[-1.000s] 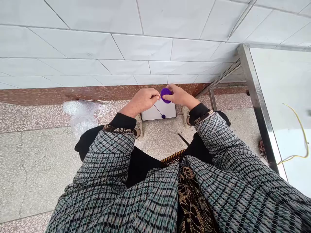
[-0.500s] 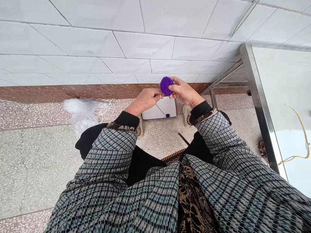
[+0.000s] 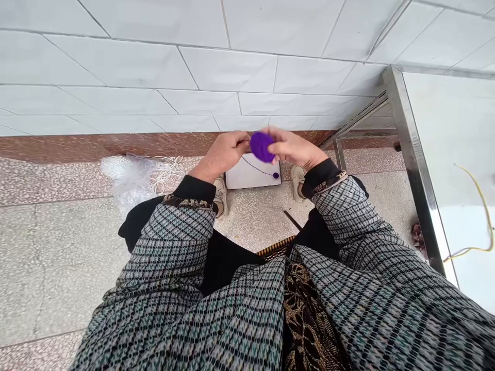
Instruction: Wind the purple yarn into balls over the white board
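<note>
A purple ball of yarn (image 3: 261,146), slightly blurred, is gripped in my right hand (image 3: 294,148), with the thumb across its near side. Just left of it, my left hand (image 3: 228,152) pinches the yarn strand, its fingers closed. From there a dark strand of yarn (image 3: 255,167) hangs down to a small purple yarn ball (image 3: 276,175). That small ball is in a shallow white box or tray (image 3: 247,180) on the floor between my feet, partly hidden by my hands.
Clear plastic bags with white cord (image 3: 135,178) lie on the floor at left. A metal-framed table (image 3: 419,170) stands at right, with a yellow cord (image 3: 479,196) on its top. The tiled wall (image 3: 228,72) rises ahead. A dark stick (image 3: 293,220) lies near my right shoe (image 3: 297,183).
My left hand has moved left, away from the large yarn ball. The large ball has tilted and shifted slightly left and down. The small ball has moved right and up in the tray.
</note>
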Demonstrator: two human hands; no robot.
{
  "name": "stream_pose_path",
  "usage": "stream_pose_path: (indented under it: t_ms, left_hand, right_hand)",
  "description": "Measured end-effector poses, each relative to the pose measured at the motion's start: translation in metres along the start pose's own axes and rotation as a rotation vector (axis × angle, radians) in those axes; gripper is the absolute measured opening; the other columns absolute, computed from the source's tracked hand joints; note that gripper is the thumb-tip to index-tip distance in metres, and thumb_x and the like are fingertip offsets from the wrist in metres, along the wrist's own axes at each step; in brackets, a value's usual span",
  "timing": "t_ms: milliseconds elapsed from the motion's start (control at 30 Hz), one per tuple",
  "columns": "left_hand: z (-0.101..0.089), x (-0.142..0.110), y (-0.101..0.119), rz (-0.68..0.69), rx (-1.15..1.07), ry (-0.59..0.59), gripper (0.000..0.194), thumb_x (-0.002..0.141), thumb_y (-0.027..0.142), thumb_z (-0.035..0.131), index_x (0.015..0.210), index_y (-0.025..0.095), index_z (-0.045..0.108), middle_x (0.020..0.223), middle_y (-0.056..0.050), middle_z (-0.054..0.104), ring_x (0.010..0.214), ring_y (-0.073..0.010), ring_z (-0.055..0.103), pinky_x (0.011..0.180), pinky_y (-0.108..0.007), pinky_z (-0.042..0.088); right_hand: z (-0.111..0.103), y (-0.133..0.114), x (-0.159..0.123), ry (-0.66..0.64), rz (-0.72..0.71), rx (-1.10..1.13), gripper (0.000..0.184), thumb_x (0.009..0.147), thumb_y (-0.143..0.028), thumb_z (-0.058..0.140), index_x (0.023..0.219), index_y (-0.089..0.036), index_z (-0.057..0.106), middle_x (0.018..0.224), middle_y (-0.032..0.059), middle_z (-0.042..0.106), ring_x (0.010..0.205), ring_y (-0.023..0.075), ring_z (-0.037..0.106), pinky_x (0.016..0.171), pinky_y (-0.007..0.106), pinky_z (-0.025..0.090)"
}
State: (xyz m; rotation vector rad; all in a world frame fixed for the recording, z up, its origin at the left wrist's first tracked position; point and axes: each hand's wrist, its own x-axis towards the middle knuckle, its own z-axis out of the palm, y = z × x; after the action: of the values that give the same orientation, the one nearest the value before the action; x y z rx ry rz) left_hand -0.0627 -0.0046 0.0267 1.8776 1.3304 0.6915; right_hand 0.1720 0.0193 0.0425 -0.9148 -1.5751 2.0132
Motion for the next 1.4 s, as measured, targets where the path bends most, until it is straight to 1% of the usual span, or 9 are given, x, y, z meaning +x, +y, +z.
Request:
stream_pose_path:
  t_ms: [100,233,367,500,700,833,967,1167,1400]
  left_hand:
    - [0.015,0.0,0.005,0.008,-0.008,-0.132,0.019,0.097,0.022,0.057,0.088,0.018,0.073,0.082,-0.002,0.073,0.083,-0.019,0.067,0.086,-0.032,0.052]
    - [0.021,-0.006,0.016,0.095,-0.001,-0.349,0.02,0.096,0.025,0.059,0.082,0.019,0.073,0.075,-0.001,0.07,0.072,-0.0161,0.061,0.079,-0.029,0.049]
    - [0.004,-0.01,0.015,0.098,0.062,-0.196,0.023,0.097,0.028,0.057,0.087,0.018,0.076,0.084,-0.004,0.076,0.078,-0.0184,0.065,0.081,-0.031,0.051]
    - [-0.004,-0.01,0.005,0.06,0.082,-0.06,0.025,0.099,0.03,0.056,0.092,0.018,0.078,0.091,-0.006,0.08,0.087,-0.022,0.07,0.085,-0.033,0.054]
    - [0.02,-0.008,0.008,0.092,0.044,-0.23,0.022,0.099,0.024,0.056,0.088,0.02,0.075,0.078,-0.002,0.072,0.076,-0.0181,0.065,0.08,-0.031,0.051]
    - [0.025,-0.01,0.02,0.151,0.046,-0.372,0.022,0.097,0.019,0.056,0.085,0.019,0.074,0.075,-0.001,0.071,0.07,-0.0162,0.062,0.08,-0.03,0.051]
    - [0.018,-0.011,0.022,0.172,0.056,-0.302,0.023,0.097,0.021,0.056,0.082,0.019,0.074,0.078,-0.002,0.074,0.071,-0.0163,0.064,0.079,-0.03,0.052]
    - [0.001,-0.009,0.011,0.107,0.105,-0.097,0.024,0.096,0.024,0.057,0.093,0.018,0.08,0.096,-0.008,0.082,0.087,-0.0218,0.072,0.086,-0.033,0.055]
    - [0.0,-0.003,0.001,0.015,0.11,-0.013,0.026,0.099,0.028,0.057,0.098,0.018,0.081,0.101,-0.009,0.083,0.096,-0.0249,0.073,0.094,-0.034,0.057]
  right_hand:
    - [-0.004,0.004,0.008,0.274,-0.108,0.069,0.044,0.102,-0.038,0.081,0.128,-0.023,0.049,0.099,-0.001,0.067,0.07,0.0099,0.063,0.064,0.021,0.056]
    - [-0.004,0.005,0.012,0.513,0.114,-0.272,0.04,0.097,-0.021,0.08,0.123,-0.022,0.05,0.097,0.0001,0.066,0.07,0.0114,0.06,0.061,0.021,0.052]
    - [0.0,-0.004,-0.001,0.097,0.349,-0.563,0.043,0.08,-0.008,0.082,0.114,-0.02,0.058,0.086,0.0002,0.067,0.067,0.0151,0.06,0.056,0.025,0.049]
    - [-0.002,-0.009,-0.009,-0.169,0.156,-0.233,0.039,0.085,-0.018,0.083,0.116,-0.02,0.06,0.086,-0.003,0.068,0.062,0.0108,0.059,0.058,0.022,0.049]
    - [-0.001,-0.006,0.002,0.296,-0.07,0.163,0.055,0.094,-0.048,0.092,0.118,-0.025,0.048,0.089,-0.0043,0.063,0.069,0.0108,0.063,0.063,0.021,0.054]
    - [0.001,-0.001,0.009,0.464,0.03,0.104,0.048,0.097,-0.033,0.088,0.115,-0.026,0.044,0.087,-0.0058,0.063,0.063,0.0089,0.06,0.06,0.018,0.055]
    - [0.001,0.001,0.011,0.511,0.21,-0.132,0.041,0.094,-0.012,0.08,0.111,-0.025,0.044,0.08,-0.006,0.061,0.057,0.0091,0.057,0.052,0.017,0.049]
    - [0.003,-0.005,0.0,0.12,0.347,-0.393,0.038,0.083,0.0,0.077,0.107,-0.02,0.056,0.077,-0.0023,0.065,0.057,0.0123,0.056,0.05,0.022,0.046]
    - [-0.007,0.0,-0.005,-0.194,0.068,-0.021,0.041,0.087,-0.025,0.087,0.117,-0.019,0.059,0.089,-0.0019,0.069,0.062,0.0103,0.061,0.054,0.021,0.049]
